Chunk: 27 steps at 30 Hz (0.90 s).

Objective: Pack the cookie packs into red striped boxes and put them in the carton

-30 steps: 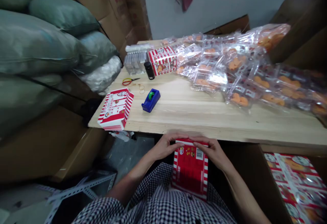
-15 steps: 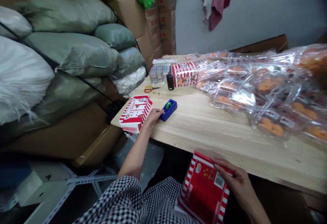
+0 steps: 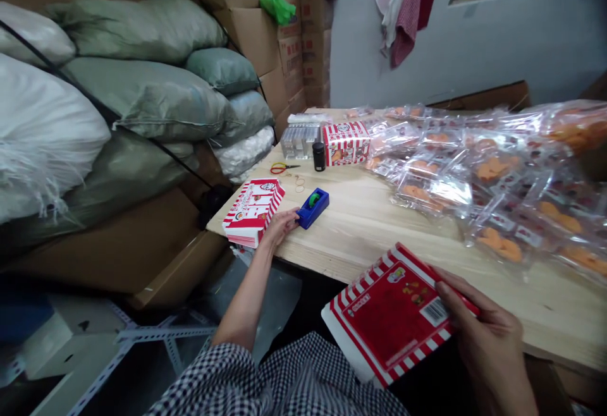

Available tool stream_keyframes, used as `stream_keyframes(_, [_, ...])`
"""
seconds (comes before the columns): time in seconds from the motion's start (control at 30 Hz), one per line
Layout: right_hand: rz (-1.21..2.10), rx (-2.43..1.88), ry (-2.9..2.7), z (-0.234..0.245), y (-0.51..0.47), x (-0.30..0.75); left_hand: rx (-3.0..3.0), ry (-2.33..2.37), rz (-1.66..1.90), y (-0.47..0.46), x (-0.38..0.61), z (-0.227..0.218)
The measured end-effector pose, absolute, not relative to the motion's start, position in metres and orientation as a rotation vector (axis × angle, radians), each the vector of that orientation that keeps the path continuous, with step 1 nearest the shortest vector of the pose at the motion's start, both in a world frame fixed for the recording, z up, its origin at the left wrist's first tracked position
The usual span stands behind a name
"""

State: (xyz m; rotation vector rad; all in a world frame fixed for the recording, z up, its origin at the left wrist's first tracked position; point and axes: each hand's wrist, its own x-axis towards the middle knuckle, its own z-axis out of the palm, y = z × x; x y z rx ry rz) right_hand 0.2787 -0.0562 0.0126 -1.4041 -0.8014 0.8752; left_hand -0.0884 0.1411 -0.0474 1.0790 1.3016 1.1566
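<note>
My right hand (image 3: 484, 334) grips a flat red box with red-and-white striped edges (image 3: 393, 315), tilted over my lap at the wooden table's (image 3: 379, 239) near edge. My left hand (image 3: 281, 225) reaches out to the table's left corner, fingers curled against the end of a blue tape dispenser (image 3: 313, 207). Just left of that hand lies a stack of flat red-and-white striped boxes (image 3: 253, 210).
A heap of clear packets with orange pieces (image 3: 493, 176) covers the table's right and far side. At the back left stand an upright striped box (image 3: 345, 143), a black cylinder (image 3: 319, 156), a clear pack (image 3: 298, 140), scissors (image 3: 282, 167) and rubber bands. Stuffed sacks and cartons rise on the left.
My left hand let go of the red box and reached left to the tape dispenser. My right hand lifted and turned the box towards the table edge. The view swung left.
</note>
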Motion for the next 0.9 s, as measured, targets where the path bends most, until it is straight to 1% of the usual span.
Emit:
stream_keyframes(0.13, [0.82, -1.387, -0.819, 0.019, -0.049, 0.269, 1.126, 1.412, 1.202, 0.131, -0.082, -0.062])
stream_keyframes(0.23, [0.657, -1.379, -0.779, 0.033, -0.046, 0.261, 1.173, 1.524, 1.278, 0.125, -0.081, -0.06])
stream_keyframes(0.33, [0.402, -1.311, -0.845, 0.05, -0.041, 0.252, 1.214, 1.568, 1.351, 0.113, -0.075, -0.046])
stream_keyframes(0.43, [0.213, -1.213, -1.074, 0.053, -0.031, 0.242, 1.252, 1.479, 1.375, 0.091, -0.048, -0.02])
stream_keyframes(0.57, [0.208, -1.188, -1.344, 0.035, -0.018, 0.23, 1.285, 1.152, 1.388, 0.048, 0.013, 0.031])
stream_keyframes(0.7, [0.17, -1.157, -1.458, 0.021, -0.017, 0.224, 1.072, 0.819, 1.245, 0.019, 0.065, 0.069])
stream_keyframes(0.8, [0.156, -1.115, -1.492, 0.021, -0.02, 0.22, 0.936, 0.73, 1.196, 0.018, 0.083, 0.071])
stream_keyframes(0.9, [0.207, -1.104, -1.461, 0.024, -0.023, 0.218, 0.881, 0.774, 1.169, 0.024, 0.088, 0.061])
